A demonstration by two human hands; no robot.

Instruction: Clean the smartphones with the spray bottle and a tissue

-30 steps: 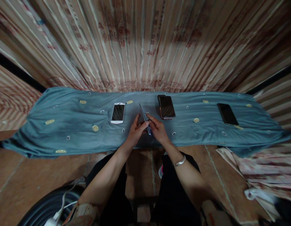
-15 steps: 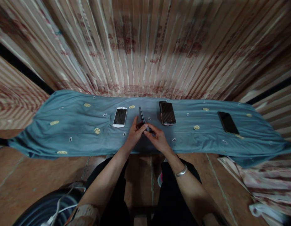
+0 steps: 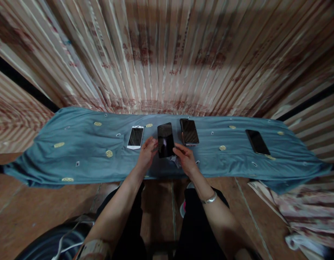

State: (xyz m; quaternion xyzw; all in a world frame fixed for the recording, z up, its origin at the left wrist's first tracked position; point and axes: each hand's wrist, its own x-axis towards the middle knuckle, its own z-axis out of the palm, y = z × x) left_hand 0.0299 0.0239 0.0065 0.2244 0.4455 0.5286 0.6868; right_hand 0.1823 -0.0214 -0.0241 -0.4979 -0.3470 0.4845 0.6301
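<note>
A black phone (image 3: 166, 140) is held up over the cloth-covered table, its dark glossy screen facing me. My right hand (image 3: 185, 157) pinches its lower right edge, thumb in front. My left hand (image 3: 148, 151) is at the phone's left edge, fingertips against it and partly hidden behind. Just under the phone, beside my right fingers, hangs a small crumpled greyish cloth (image 3: 175, 161), mostly covered. A white phone (image 3: 135, 137) lies to the left of my left hand. Right of the held phone lies a stack of dark phones (image 3: 190, 131).
Another black phone (image 3: 257, 142) lies far right on the blue-green patterned tablecloth (image 3: 88, 144). Pleated curtains (image 3: 161, 72) hang behind the table. At the lower left, a white cable (image 3: 61, 240) runs over a round black object (image 3: 39, 242) on the floor.
The held phone has turned from edge-on to screen towards me. My hands have moved apart to its two sides, and the small cloth has come into view beneath it.
</note>
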